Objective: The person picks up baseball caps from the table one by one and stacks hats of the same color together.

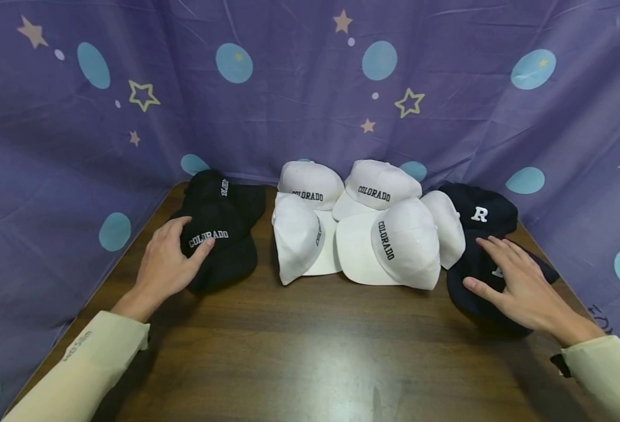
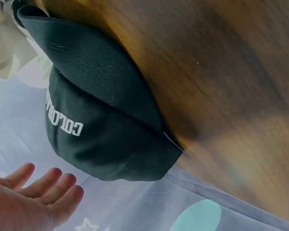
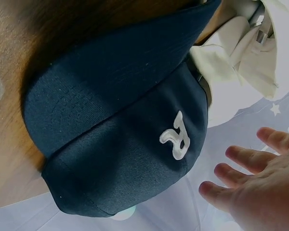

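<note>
My left hand (image 1: 169, 258) hovers over the front black cap (image 1: 225, 266) with COLORADO lettering, its fingers spread and nothing held. A gap shows between those fingers and the black cap (image 2: 111, 144) in the left wrist view. On the right side, my right hand (image 1: 526, 287) hangs over a navy cap (image 1: 468, 287), partly covering its white R. Its fingers are loosely extended, apart from the navy cap (image 3: 130, 154) in the right wrist view. Behind each of these caps sits another of its kind: a black cap (image 1: 251, 199) and a navy cap (image 1: 500, 205).
Several white COLORADO caps (image 1: 410, 246) stand grouped in the middle, between the black and navy ones. All rest on a brown wooden table (image 1: 310, 351). Purple curtain fabric (image 1: 310, 105) with stars and blue ovals encloses the back and both sides.
</note>
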The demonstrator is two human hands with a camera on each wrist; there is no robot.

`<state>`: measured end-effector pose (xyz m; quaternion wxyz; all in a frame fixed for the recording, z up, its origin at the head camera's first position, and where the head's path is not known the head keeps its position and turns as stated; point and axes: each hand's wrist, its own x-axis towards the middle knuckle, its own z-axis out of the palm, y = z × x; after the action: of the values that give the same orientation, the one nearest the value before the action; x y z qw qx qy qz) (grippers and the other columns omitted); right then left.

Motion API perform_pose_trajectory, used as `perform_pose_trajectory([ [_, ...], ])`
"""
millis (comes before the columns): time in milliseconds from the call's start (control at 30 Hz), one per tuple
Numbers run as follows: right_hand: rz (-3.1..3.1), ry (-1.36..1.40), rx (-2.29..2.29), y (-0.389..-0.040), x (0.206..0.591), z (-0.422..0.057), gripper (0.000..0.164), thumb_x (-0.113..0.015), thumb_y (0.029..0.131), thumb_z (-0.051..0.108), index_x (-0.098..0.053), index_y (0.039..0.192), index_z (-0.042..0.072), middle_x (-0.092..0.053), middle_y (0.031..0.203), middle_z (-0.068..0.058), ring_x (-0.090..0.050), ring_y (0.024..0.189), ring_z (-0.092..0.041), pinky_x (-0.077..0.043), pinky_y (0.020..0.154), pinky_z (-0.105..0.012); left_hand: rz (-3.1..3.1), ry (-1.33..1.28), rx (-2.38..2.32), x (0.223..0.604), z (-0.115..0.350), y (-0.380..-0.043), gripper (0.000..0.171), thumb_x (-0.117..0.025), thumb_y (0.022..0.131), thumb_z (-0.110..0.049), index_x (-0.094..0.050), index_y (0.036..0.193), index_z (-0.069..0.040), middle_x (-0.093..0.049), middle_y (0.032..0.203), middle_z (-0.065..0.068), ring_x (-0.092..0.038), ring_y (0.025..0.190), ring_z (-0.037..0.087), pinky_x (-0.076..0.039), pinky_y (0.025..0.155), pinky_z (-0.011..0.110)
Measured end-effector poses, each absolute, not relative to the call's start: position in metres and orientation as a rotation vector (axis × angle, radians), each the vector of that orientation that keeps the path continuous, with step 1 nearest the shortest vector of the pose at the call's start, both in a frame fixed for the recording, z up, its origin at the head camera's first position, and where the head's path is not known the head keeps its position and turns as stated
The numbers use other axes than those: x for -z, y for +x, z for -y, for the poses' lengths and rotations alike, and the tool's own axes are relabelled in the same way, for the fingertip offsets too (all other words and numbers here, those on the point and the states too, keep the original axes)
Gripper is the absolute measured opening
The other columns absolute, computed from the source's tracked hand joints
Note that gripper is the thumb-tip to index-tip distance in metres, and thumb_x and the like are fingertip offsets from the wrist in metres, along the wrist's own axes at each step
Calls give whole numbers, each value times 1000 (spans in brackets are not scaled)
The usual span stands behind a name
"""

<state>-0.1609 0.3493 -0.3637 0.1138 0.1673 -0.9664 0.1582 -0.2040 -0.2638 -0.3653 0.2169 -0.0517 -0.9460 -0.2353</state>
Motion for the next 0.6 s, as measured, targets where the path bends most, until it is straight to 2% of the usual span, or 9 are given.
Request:
perform_pose_trajectory([
  [600, 2818, 503, -465, -158, 363, -348, 83, -64, 86, 47, -22, 152, 20, -23, 152, -20, -8, 140, -38, -3, 109, -62, 2611, 154, 779, 370, 285, -213, 75, -50, 91, -53, -33, 141, 0, -36, 139, 27, -33, 124, 44, -29, 97, 62],
])
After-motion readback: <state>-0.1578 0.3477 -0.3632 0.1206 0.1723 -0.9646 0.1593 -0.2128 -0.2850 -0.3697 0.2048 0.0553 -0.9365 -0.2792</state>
